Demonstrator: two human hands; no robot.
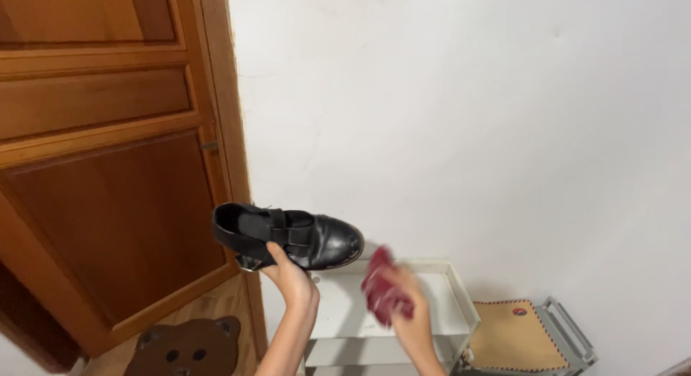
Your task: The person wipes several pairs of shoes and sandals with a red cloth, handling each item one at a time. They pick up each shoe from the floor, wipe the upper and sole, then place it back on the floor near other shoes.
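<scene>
Glossy black leather strapped shoe [288, 235] gripped underneath by left hand [289, 275], crumpled dark red cloth [379, 286] bunched in right hand [403, 304], just right of the scuffed toe

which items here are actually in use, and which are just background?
In use:
- left hand holding the black shoe
- right hand gripping the red cloth

Background:
- white rack
- wooden door
- bear-shaped mat
- tan envelope-print tray

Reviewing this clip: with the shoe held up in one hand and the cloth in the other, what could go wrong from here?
The left hand grips the black shoe only from below near its middle, so it might tip and drop onto the white shelf. The red cloth in the right hand looks blurred; it could miss the toe.
</scene>
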